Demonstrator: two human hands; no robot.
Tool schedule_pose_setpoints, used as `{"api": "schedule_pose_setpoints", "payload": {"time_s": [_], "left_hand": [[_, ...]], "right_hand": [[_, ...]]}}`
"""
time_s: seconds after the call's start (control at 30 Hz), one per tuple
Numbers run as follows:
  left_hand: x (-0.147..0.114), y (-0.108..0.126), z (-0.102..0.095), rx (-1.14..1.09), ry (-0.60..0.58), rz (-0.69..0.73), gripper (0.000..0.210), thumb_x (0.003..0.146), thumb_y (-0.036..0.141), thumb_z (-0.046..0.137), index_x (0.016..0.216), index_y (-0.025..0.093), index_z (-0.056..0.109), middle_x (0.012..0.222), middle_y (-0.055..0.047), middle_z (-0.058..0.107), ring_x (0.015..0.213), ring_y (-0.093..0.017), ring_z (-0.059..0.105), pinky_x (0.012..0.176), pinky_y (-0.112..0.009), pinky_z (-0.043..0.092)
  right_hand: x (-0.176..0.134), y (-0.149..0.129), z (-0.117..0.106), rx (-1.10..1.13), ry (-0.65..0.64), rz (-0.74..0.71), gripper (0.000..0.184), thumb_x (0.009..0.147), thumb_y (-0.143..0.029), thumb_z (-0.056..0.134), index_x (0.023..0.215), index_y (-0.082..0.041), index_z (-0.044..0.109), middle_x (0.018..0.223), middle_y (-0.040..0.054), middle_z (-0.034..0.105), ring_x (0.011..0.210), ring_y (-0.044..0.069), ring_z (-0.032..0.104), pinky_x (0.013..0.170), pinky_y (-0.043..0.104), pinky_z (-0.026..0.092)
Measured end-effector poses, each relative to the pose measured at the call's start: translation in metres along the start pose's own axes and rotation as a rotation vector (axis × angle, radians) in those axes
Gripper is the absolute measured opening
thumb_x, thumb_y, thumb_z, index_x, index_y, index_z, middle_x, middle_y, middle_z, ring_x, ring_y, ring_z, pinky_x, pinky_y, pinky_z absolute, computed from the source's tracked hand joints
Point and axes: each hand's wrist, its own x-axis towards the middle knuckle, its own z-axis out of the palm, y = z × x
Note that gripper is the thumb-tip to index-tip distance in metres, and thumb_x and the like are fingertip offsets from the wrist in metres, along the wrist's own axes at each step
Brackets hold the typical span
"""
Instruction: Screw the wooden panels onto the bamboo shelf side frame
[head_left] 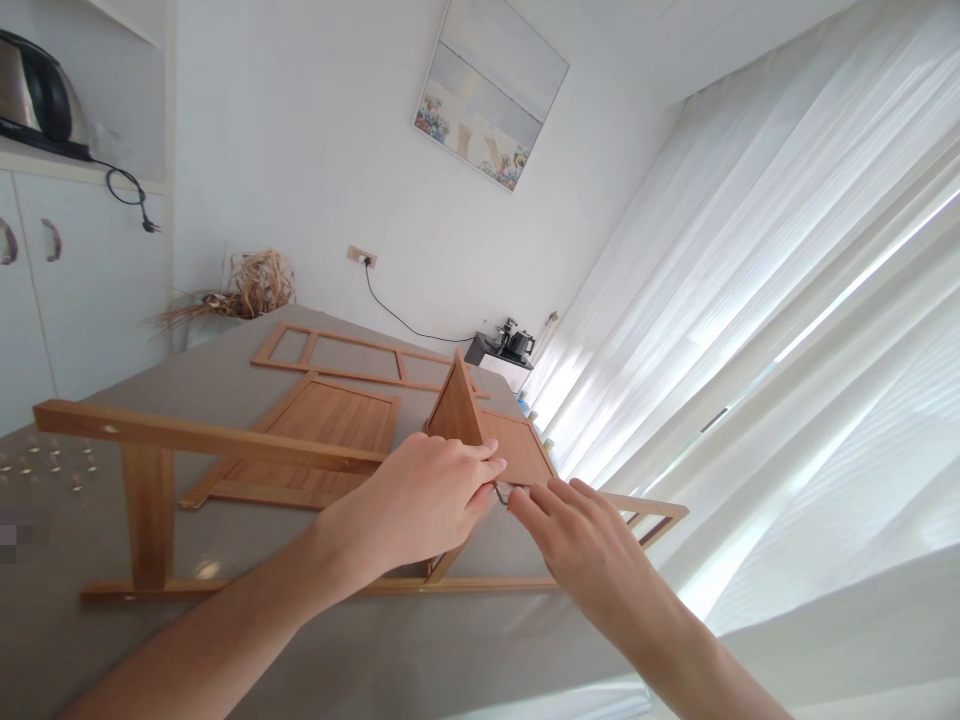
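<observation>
A wooden ladder-shaped frame (247, 440) stands on its long edge on the table. My left hand (420, 500) is closed over its upper rail, with fingertips by the joint where an upright wooden panel (454, 405) meets the frame. Between my two hands a bent metal hex key (502, 495) shows. My right hand (577, 530) pinches the outer end of that key, fingers curled. The key's tip is hidden by my left fingers. Behind the frame a slatted wooden panel (330, 415) lies flat, and another panel (517, 440) is beyond the joint.
Several small screws (56, 460) stand on the grey table (217, 365) at the left. An open wooden frame (360, 357) lies toward the back. White curtains (787, 300) hang on the right. A kettle (41, 90) sits on a shelf at the upper left.
</observation>
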Motion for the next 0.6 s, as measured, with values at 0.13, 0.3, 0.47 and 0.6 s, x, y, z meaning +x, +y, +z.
{"api": "schedule_pose_setpoints", "payload": {"time_s": [0.13, 0.3, 0.47, 0.6], "left_hand": [[0.000, 0.000, 0.001, -0.009, -0.021, -0.014, 0.038, 0.099, 0.026, 0.036, 0.115, 0.029, 0.071, 0.139, 0.001, 0.064, 0.072, -0.020, 0.074, 0.059, -0.034, 0.051], [0.000, 0.001, 0.000, -0.041, -0.033, -0.034, 0.041, 0.098, 0.024, 0.038, 0.123, 0.030, 0.070, 0.141, -0.001, 0.062, 0.076, -0.020, 0.075, 0.064, -0.034, 0.054], [0.001, 0.003, -0.004, -0.111, -0.068, -0.042, 0.040, 0.097, 0.023, 0.040, 0.120, 0.028, 0.072, 0.138, -0.001, 0.064, 0.083, -0.018, 0.076, 0.067, -0.028, 0.054], [0.002, 0.001, -0.002, -0.085, -0.063, -0.023, 0.041, 0.099, 0.024, 0.037, 0.123, 0.029, 0.071, 0.139, 0.001, 0.064, 0.087, -0.019, 0.076, 0.065, -0.028, 0.053]], "right_hand": [[-0.002, -0.002, 0.010, 0.111, 0.012, 0.057, 0.028, 0.079, 0.006, 0.043, 0.080, -0.022, 0.043, 0.066, -0.0033, 0.050, 0.055, 0.014, 0.042, 0.055, 0.029, 0.024], [-0.003, -0.030, 0.037, 0.784, 0.012, 0.347, 0.023, 0.104, -0.022, 0.033, 0.083, -0.023, 0.043, 0.070, -0.0026, 0.063, 0.054, 0.011, 0.057, 0.051, 0.024, 0.035], [0.007, -0.071, 0.056, 1.381, 0.202, 0.609, 0.034, 0.108, -0.041, 0.027, 0.089, -0.022, 0.048, 0.076, 0.0002, 0.068, 0.054, 0.009, 0.065, 0.054, 0.019, 0.047], [0.009, -0.087, 0.072, 1.225, 0.391, 0.602, 0.029, 0.107, -0.032, 0.031, 0.084, -0.023, 0.046, 0.069, -0.0016, 0.065, 0.055, 0.009, 0.061, 0.056, 0.018, 0.046]]}}
